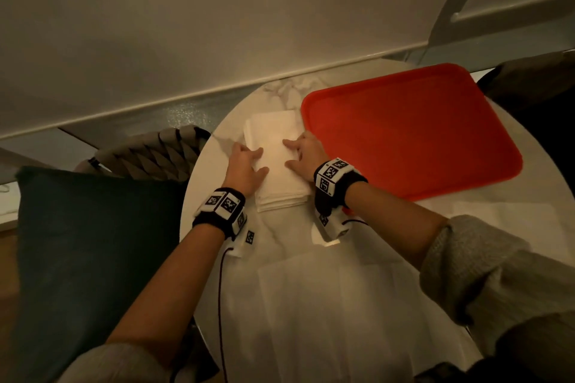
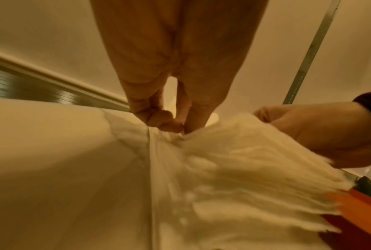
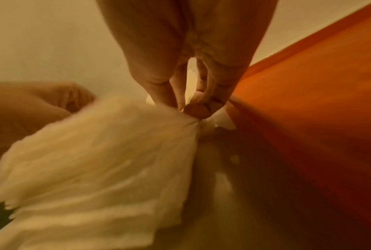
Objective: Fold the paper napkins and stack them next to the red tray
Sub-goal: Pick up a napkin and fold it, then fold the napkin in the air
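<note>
A stack of folded white napkins (image 1: 275, 134) lies on the round marble table (image 1: 287, 88), just left of the red tray (image 1: 410, 130). My left hand (image 1: 247, 162) grips the stack's left edge, thumb and forefinger on top, the other fingers curled at the side. My right hand (image 1: 303, 154) grips the right edge in the same way, between stack and tray. In the left wrist view the left hand (image 2: 180, 128) pinches the stack (image 2: 233, 169) at its edge. The right wrist view shows the right hand (image 3: 193, 108) curled on the stack (image 3: 94, 160) beside the tray (image 3: 308, 101).
Unfolded napkins (image 1: 326, 305) lie spread on the near part of the table, and another (image 1: 513, 221) lies below the tray. A woven chair (image 1: 149, 155) with a dark cushion (image 1: 93, 242) stands at the left, close to the table edge. The wall runs close behind.
</note>
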The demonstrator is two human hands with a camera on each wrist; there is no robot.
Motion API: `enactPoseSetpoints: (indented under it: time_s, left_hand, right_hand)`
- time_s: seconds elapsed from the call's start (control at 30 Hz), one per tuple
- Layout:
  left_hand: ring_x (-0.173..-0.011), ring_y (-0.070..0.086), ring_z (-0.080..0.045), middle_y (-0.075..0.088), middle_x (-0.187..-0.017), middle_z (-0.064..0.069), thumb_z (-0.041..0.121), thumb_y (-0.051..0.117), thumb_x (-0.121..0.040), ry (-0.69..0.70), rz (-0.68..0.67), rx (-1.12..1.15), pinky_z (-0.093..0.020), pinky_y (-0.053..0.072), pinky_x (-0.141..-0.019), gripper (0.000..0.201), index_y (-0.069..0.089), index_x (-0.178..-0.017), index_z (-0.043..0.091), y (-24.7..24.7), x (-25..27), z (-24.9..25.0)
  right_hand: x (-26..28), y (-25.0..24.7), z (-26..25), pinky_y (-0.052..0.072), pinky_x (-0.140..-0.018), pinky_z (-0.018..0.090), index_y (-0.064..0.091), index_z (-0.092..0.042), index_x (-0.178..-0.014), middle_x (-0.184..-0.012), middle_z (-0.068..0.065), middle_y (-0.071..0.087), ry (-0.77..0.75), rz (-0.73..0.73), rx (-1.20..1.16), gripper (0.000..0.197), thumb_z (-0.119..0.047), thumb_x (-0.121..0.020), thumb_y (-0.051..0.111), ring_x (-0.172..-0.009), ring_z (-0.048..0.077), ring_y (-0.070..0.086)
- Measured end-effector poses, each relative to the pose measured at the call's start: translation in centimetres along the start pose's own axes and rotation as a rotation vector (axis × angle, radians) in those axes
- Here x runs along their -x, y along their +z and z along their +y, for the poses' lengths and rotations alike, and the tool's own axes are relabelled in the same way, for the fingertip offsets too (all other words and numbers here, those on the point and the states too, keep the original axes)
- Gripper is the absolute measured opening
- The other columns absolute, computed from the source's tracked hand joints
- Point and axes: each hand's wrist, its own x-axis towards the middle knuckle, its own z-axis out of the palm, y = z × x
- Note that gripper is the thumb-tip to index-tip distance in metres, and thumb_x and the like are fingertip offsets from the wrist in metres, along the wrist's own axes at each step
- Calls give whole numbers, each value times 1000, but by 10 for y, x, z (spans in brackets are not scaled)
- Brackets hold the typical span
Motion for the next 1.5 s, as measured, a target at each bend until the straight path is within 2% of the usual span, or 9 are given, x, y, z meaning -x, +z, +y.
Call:
enactPoseSetpoints:
  time_s: [0.23, 0.4, 0.53, 0.63, 0.8, 0.93, 1.03, 1.27, 1.5]
  left_hand:
    - [-113, 47, -33, 34, -128, -16, 28, 62, -92, -72, -39, -121, -38, 40, -100, 62, 37, -148, 19, 1, 36, 14]
    - [-113, 46, -31, 44, -123, -13, 19, 64, -88, 62, 118, -100, -40, 44, -96, 38, 57, -125, 12, 21, 118, 42]
    - [-109, 47, -22, 50, -117, -5, 19, 63, -88, 147, -25, -61, -35, 42, -97, 28, 62, -116, 14, 68, 187, 59]
    - [-113, 47, -17, 51, -119, 2, 23, 60, -90, 175, -170, -61, -31, 40, -98, 27, 60, -117, 19, 109, 222, 75]
    - [-128, 41, -16, 44, -139, 4, 29, 56, -92, 234, -185, -118, -29, 35, -105, 40, 53, -131, 21, 160, 260, 117]
    - [-147, 16, -17, 14, -161, 1, 44, 58, -90, 261, -232, -217, -33, 21, -117, 68, 30, -149, 25, 184, 277, 141]
    - [-150, 5, -19, 0, -163, 0, 54, 60, -86, 255, -269, -322, -38, 18, -119, 82, 20, -152, 27, 192, 284, 151]
    - [-150, -2, -17, -3, -163, 0, 73, 59, -75, 366, -335, -468, -35, 8, -121, 105, 13, -154, 22, 212, 325, 159]
    - [-145, -21, -15, -29, -156, -1, 67, 52, -84, 279, -421, -505, -32, -5, -121, 111, -14, -152, 11, 224, 333, 156]
  right_hand:
    - [27, -29, 5, 32, -105, 32, 45, -22, -141, -125, 16, 45, 19, -91, 33, 64, -22, -83, 69, -121, 33, 42]
    - [102, -59, 33, 31, -74, 22, 64, -19, -119, -95, 5, 47, -54, 32, -27, 41, -18, -79, 73, -85, 17, 45]
    - [169, -74, 78, 39, -80, 24, 68, -16, -106, -89, 1, 56, -18, 2, -52, 28, -12, -78, 73, -77, 13, 47]
    - [213, -84, 118, 39, -72, 22, 68, -17, -104, -97, 3, 55, 36, -25, -16, 23, -15, -82, 72, -71, 16, 54]
    - [270, -98, 179, 46, -79, 26, 68, -23, -101, -104, 2, 55, 116, -16, 59, 23, -16, -80, 73, -83, 17, 58]
    - [303, -104, 215, 42, -94, 27, 65, -24, -108, -116, -4, 49, 121, -25, 146, 33, -18, -77, 72, -111, 16, 49]
    - [317, -102, 231, 43, -97, 33, 62, -27, -116, -128, -7, 44, 98, -60, 248, 42, -21, -75, 68, -119, 15, 42]
    - [322, -101, 237, 43, -88, 31, 56, -30, -121, -133, -8, 39, 30, -48, 294, 46, -27, -76, 66, -121, 15, 40]
    - [319, -104, 243, 46, -91, 32, 58, -30, -120, -133, -7, 40, 6, -54, 268, 45, -27, -76, 68, -122, 15, 40]
